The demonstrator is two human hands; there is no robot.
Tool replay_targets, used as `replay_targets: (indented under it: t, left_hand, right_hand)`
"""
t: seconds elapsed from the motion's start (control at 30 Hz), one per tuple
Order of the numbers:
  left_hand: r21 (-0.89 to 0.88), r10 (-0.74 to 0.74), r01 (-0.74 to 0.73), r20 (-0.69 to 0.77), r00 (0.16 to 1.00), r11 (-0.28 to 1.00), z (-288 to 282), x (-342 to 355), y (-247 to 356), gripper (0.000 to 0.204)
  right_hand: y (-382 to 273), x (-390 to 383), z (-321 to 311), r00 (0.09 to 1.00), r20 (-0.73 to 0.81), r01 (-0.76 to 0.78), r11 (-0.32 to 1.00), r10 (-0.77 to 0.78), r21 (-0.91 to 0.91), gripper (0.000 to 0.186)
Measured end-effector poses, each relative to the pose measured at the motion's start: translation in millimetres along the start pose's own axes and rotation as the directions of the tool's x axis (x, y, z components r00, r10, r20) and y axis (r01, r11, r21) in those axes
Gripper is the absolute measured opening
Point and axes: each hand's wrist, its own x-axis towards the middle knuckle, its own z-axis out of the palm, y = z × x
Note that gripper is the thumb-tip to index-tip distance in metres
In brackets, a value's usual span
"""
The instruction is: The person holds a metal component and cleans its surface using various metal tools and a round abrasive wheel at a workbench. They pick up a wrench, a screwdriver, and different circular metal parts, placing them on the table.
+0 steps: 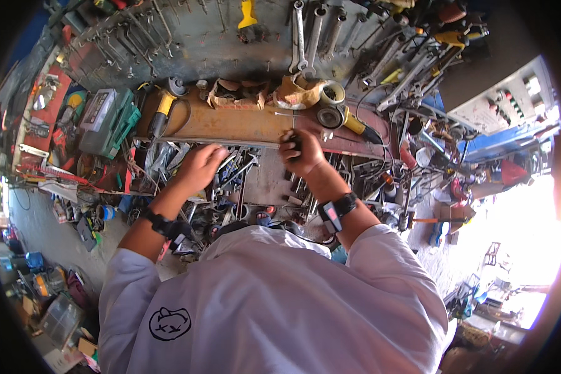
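Right hand (300, 151) sits closed around a small dark tool (293, 142) at the front lip of the rusty bench top (230, 124). My fingers wrap it fully, so I cannot tell what kind of tool it is; only a dark stub shows above the knuckles. Left hand (199, 165) rests lower and to the left, fingers curled down into the heap of loose metal tools (243, 168) in the tray below the bench edge. From this view I cannot tell whether it grips one piece or only presses on the pile.

To do this well, I judge the right hand wants a firm wrist and a steady hold, since the tool sits right at the edge, where a slip would drop it among the clutter. The left hand should feel for one piece, not rake several, because the spanners and rods lie crossed over each other and could snag.

Just beyond the right hand lies an angle grinder (346, 119) with a yellow handle, its disc near my knuckles, so I would keep the hand clear of it. A second grinder (162, 106) lies further left on the bench, well apart. Spanners (305, 37) hang on the wall board behind.
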Motion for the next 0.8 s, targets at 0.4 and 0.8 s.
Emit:
replay_targets:
  t: [0.4, 0.8]
  left_hand:
    - [-0.653, -0.886, 0.612, -0.228, 0.403, 0.446, -82.7, -285.5, -239.5, 0.032]
    - [-0.990, -0.993, 0.121, -0.055, 0.107, 0.068, 18.1, -508.3, -288.0, 0.023]
  right_hand:
    - [-256.1, 115.6, -6.9, 0.907, 0.007, 0.419, 0.899, -0.421, -0.131, 0.012]
    - [-260.2, 156.1, 19.1, 0.941, -0.182, 0.004, 0.550, -0.284, -0.835, 0.019]
